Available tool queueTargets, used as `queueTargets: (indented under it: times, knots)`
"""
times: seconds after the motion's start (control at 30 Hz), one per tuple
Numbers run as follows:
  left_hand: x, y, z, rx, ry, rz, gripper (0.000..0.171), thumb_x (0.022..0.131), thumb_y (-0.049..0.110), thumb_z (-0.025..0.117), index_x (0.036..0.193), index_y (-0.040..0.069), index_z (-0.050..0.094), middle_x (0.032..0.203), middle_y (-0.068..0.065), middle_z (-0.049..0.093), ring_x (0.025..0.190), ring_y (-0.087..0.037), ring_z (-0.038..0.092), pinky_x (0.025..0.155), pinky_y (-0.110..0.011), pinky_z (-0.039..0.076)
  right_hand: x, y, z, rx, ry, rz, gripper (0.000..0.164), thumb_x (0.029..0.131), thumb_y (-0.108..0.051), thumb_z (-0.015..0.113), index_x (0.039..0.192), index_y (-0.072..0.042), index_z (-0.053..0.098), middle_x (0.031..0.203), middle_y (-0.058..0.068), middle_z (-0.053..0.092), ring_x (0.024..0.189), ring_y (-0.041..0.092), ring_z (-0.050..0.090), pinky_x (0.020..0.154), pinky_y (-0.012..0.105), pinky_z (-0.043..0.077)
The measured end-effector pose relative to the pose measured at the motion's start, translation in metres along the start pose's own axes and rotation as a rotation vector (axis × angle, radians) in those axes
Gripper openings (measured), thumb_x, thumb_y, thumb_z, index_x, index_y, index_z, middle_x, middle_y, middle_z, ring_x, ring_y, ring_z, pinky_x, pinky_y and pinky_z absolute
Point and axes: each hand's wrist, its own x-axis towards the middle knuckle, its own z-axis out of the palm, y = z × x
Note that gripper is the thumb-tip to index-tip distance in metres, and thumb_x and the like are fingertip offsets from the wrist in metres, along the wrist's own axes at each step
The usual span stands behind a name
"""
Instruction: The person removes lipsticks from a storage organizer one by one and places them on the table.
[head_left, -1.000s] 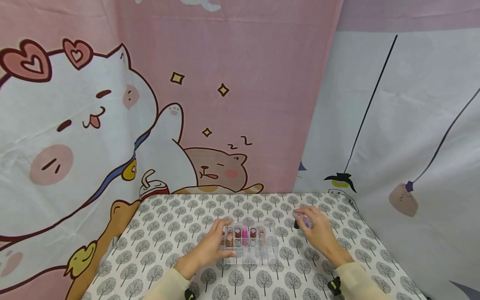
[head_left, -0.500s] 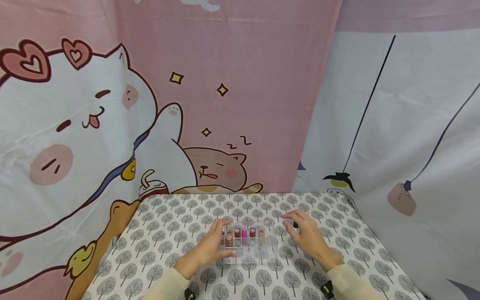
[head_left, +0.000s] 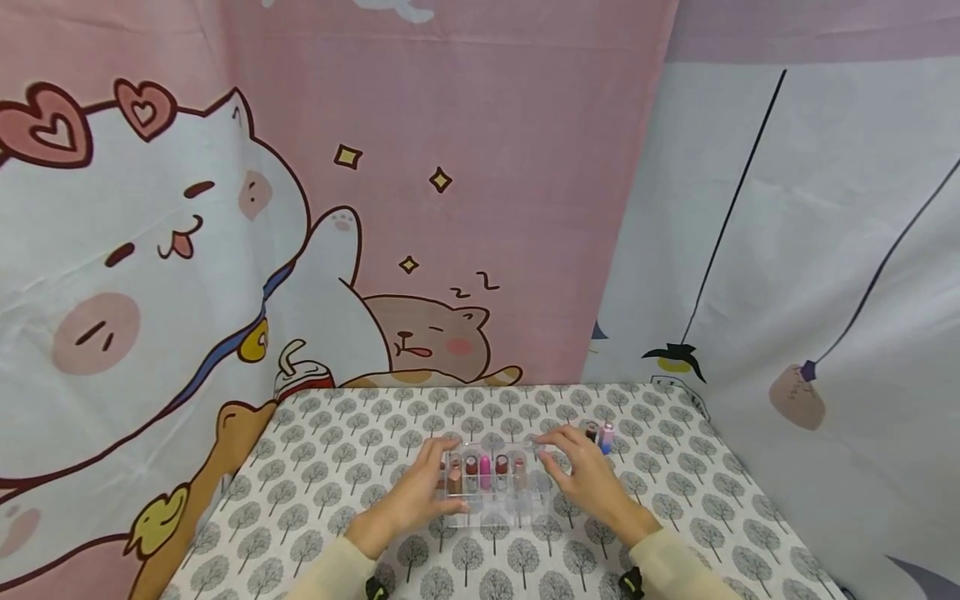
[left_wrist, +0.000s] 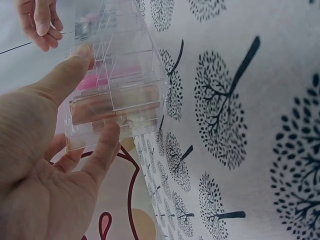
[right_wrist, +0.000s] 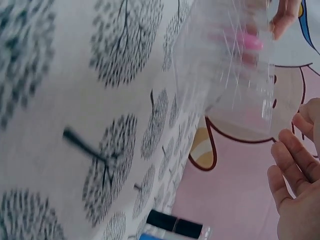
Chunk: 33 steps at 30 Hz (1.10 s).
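Note:
A clear plastic lipstick organizer point(head_left: 498, 510) stands on the table, with several lipsticks in its back row. Among them are a bright pink lipstick point(head_left: 485, 473) and a brownish one point(head_left: 454, 480) at the left end. My left hand point(head_left: 414, 497) grips the organizer's left end, thumb at the front and fingers along the side and back. My right hand point(head_left: 592, 486) hovers by the organizer's right end, fingers relaxed and holding nothing; the right wrist view shows a gap between its fingertips point(right_wrist: 286, 145) and the clear wall.
Beyond my right hand stand a dark-topped tube point(head_left: 591, 431) and a pink-and-blue tube point(head_left: 606, 437). The table wears a white cloth with a tree print point(head_left: 375, 429). Pink cartoon curtains point(head_left: 525, 208) hang behind it.
My right hand has moved left from the two tubes to the organizer's right end, leaving the pink-and-blue tube standing uncovered. My left hand keeps its grip on the organizer.

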Motion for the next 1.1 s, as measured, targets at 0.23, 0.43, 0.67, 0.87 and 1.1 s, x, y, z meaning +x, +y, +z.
queueTargets:
  times: [0.23,0.43,0.67,0.87,1.1]
  knots:
    - [0.001,-0.004,-0.001,0.005,-0.005,-0.015,0.110,0.091,0.028,0.101,0.179,0.014,0.036,0.183,-0.020,0.038,0.127,-0.035,0.077,0.109,-0.048,0.072,0.008,-0.017,0.014,0.021,-0.040,0.007,0.034,0.103,-0.010,0.089,0.137,-0.010,0.082,0.128,0.002,0.081,0.116,0.021,0.080,0.099,0.042,0.074]
    - [0.001,-0.005,-0.003,-0.004,-0.003,-0.003,0.110,0.090,0.030,0.102,0.178,0.015,0.037,0.180,-0.021,0.039,0.128,-0.038,0.077,0.109,-0.050,0.071,0.016,-0.030,0.027,0.068,-0.090,0.030,0.036,0.105,-0.013,0.088,0.140,-0.014,0.081,0.132,0.000,0.081,0.119,0.019,0.079,0.105,0.043,0.073]
    - [0.001,-0.003,-0.003,-0.006,-0.005,0.021,0.109,0.089,0.026,0.103,0.176,0.010,0.039,0.178,-0.024,0.041,0.126,-0.039,0.077,0.108,-0.051,0.072,0.020,-0.043,0.040,0.136,-0.150,0.036,0.039,0.105,-0.012,0.088,0.143,-0.011,0.078,0.134,0.003,0.080,0.107,0.024,0.079,0.091,0.039,0.074]
    - [0.003,-0.002,-0.003,-0.001,-0.004,0.039,0.110,0.089,0.027,0.103,0.176,0.007,0.038,0.177,-0.024,0.042,0.125,-0.038,0.078,0.109,-0.050,0.071,0.025,-0.050,0.049,0.139,-0.172,-0.010,0.044,0.102,-0.012,0.090,0.144,-0.010,0.078,0.134,0.004,0.081,0.102,0.024,0.079,0.090,0.033,0.072]
    - [0.003,-0.001,-0.003,-0.031,0.000,0.035,0.112,0.086,0.026,0.104,0.176,0.010,0.038,0.176,-0.027,0.043,0.126,-0.040,0.079,0.108,-0.049,0.072,0.030,-0.057,0.059,0.154,-0.230,-0.013,0.043,0.103,-0.016,0.090,0.144,-0.013,0.078,0.135,0.004,0.080,0.117,0.025,0.080,0.102,0.043,0.074]
